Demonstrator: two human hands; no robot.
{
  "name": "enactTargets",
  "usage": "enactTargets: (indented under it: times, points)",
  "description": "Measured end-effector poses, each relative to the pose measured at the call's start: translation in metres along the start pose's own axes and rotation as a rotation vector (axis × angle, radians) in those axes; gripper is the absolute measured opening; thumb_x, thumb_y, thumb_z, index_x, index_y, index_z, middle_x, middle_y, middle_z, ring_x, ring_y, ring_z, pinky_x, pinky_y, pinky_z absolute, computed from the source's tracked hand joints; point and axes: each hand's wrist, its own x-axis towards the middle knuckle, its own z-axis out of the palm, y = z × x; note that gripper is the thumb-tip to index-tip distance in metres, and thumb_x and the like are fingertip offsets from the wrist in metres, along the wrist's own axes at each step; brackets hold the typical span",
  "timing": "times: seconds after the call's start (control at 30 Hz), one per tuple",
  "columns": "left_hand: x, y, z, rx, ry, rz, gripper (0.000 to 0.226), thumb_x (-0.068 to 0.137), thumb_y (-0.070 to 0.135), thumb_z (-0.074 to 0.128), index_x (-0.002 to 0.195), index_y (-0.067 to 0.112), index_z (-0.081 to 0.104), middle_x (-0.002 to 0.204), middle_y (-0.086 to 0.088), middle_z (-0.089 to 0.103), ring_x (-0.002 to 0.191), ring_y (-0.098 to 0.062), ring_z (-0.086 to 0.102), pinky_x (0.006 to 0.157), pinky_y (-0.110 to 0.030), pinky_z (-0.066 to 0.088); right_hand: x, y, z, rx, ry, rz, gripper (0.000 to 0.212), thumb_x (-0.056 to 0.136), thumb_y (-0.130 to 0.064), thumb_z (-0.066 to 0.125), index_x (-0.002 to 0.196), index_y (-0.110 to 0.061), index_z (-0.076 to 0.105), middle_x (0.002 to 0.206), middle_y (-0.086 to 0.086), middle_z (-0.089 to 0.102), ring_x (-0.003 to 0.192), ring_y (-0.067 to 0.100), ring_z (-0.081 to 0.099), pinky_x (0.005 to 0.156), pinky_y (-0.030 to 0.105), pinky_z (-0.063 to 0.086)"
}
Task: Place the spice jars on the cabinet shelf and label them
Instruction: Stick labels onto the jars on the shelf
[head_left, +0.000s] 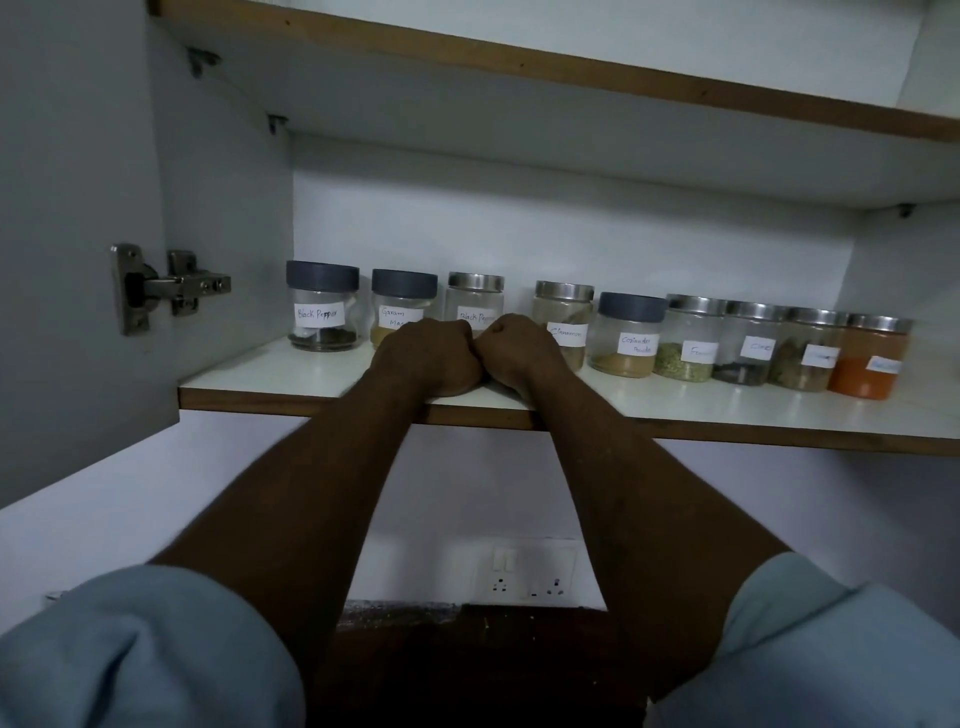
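Observation:
Several labelled spice jars stand in a row on the white cabinet shelf (270, 376). From the left: a grey-lidded Black Pepper jar (322, 306), a Garam Masala jar (402, 304), a steel-lidded Black Pepper jar (475, 301), a Cinnamon jar (566, 317), a Coriander Powder jar (628, 335), then more steel-lidded jars ending with an orange-powder jar (870, 358). My left hand (431, 358) and my right hand (517, 356) rest as fists on the shelf's front part, knuckles touching, in front of the middle jars. Neither hand holds anything that I can see.
The open cabinet door (78, 234) with its metal hinge (166, 286) stands at the left. An upper shelf (571, 67) hangs overhead. Below the shelf, a wall switch and socket plate (524, 574) sits above a dark counter.

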Motion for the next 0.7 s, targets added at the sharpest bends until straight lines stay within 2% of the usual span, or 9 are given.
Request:
enactTargets:
  times: [0.1, 0.17, 0.2, 0.3, 0.33, 0.43, 0.53, 0.6, 0.7]
  points:
    - [-0.009, 0.003, -0.003, -0.006, 0.125, 0.051, 0.049, 0.083, 0.058, 0.06, 0.117, 0.022, 0.062, 0.112, -0.007, 0.062, 0.09, -0.024, 0.059, 0.073, -0.036, 0.05, -0.007, 0.01, -0.012, -0.005, 0.018, 0.0, 0.044, 0.087, -0.047, 0.066, 0.104, -0.007, 0.07, 0.099, 0.007, 0.07, 0.095, 0.025, 0.066, 0.065, 0.028, 0.039]
    - [-0.013, 0.009, -0.006, 0.003, 0.116, 0.096, 0.048, 0.086, 0.061, 0.058, 0.118, 0.025, 0.064, 0.115, -0.004, 0.064, 0.097, -0.024, 0.062, 0.076, -0.036, 0.05, -0.013, 0.025, -0.027, -0.035, 0.032, 0.024, 0.049, 0.082, -0.051, 0.073, 0.104, -0.007, 0.067, 0.097, 0.007, 0.069, 0.089, 0.023, 0.063, 0.057, 0.026, 0.035]
    - [-0.015, 0.014, -0.007, -0.005, 0.091, 0.109, 0.05, 0.086, 0.062, 0.057, 0.122, 0.028, 0.064, 0.122, -0.003, 0.065, 0.105, -0.024, 0.062, 0.081, -0.036, 0.051, -0.015, 0.033, -0.036, -0.057, 0.05, 0.039, 0.055, 0.08, -0.052, 0.075, 0.11, -0.006, 0.067, 0.104, 0.008, 0.069, 0.092, 0.023, 0.063, 0.06, 0.027, 0.039]
    - [-0.016, 0.04, -0.004, -0.067, 0.013, 0.143, 0.053, 0.088, 0.061, 0.056, 0.135, 0.036, 0.059, 0.137, 0.0, 0.061, 0.121, -0.024, 0.059, 0.095, -0.039, 0.05, -0.019, 0.057, -0.058, -0.041, 0.103, 0.095, 0.063, 0.075, -0.054, 0.08, 0.116, -0.008, 0.068, 0.114, 0.013, 0.069, 0.108, 0.029, 0.063, 0.086, 0.038, 0.053]
    - [-0.016, 0.05, -0.002, -0.084, -0.003, 0.155, 0.052, 0.089, 0.06, 0.055, 0.136, 0.038, 0.058, 0.136, 0.0, 0.062, 0.121, -0.024, 0.059, 0.096, -0.039, 0.05, -0.019, 0.062, -0.062, -0.027, 0.093, 0.1, 0.059, 0.073, -0.055, 0.081, 0.109, -0.009, 0.07, 0.109, 0.012, 0.071, 0.105, 0.028, 0.065, 0.087, 0.04, 0.053]
    - [-0.011, 0.069, 0.003, -0.085, -0.023, 0.13, 0.048, 0.091, 0.058, 0.046, 0.134, 0.04, 0.059, 0.133, 0.0, 0.064, 0.12, -0.026, 0.06, 0.098, -0.045, 0.05, -0.017, 0.067, -0.063, 0.033, 0.068, 0.073, 0.041, 0.073, -0.047, 0.083, 0.084, -0.01, 0.072, 0.088, 0.007, 0.074, 0.084, 0.023, 0.068, 0.073, 0.036, 0.052]
    - [-0.004, 0.074, 0.004, -0.083, -0.074, 0.106, 0.048, 0.092, 0.051, 0.044, 0.136, 0.038, 0.056, 0.137, -0.001, 0.062, 0.124, -0.028, 0.057, 0.103, -0.05, 0.047, -0.014, 0.065, -0.058, 0.006, 0.038, 0.031, 0.029, 0.081, -0.039, 0.075, 0.089, -0.011, 0.075, 0.095, 0.006, 0.074, 0.086, 0.02, 0.066, 0.065, 0.028, 0.047]
    - [0.0, 0.075, 0.004, -0.085, -0.113, 0.1, 0.051, 0.091, 0.049, 0.045, 0.139, 0.036, 0.054, 0.139, -0.003, 0.061, 0.125, -0.029, 0.056, 0.104, -0.051, 0.046, -0.011, 0.062, -0.056, -0.01, 0.01, 0.031, 0.024, 0.083, -0.034, 0.07, 0.095, -0.014, 0.075, 0.103, 0.005, 0.073, 0.091, 0.019, 0.064, 0.069, 0.029, 0.048]
    - [0.004, 0.074, 0.006, -0.083, -0.127, 0.081, 0.055, 0.09, 0.049, 0.046, 0.142, 0.035, 0.05, 0.14, -0.004, 0.06, 0.127, -0.03, 0.055, 0.105, -0.052, 0.045, -0.006, 0.061, -0.053, 0.073, -0.01, 0.057, 0.014, 0.084, -0.022, 0.066, 0.092, -0.016, 0.074, 0.103, 0.005, 0.073, 0.096, 0.021, 0.066, 0.09, 0.042, 0.055]
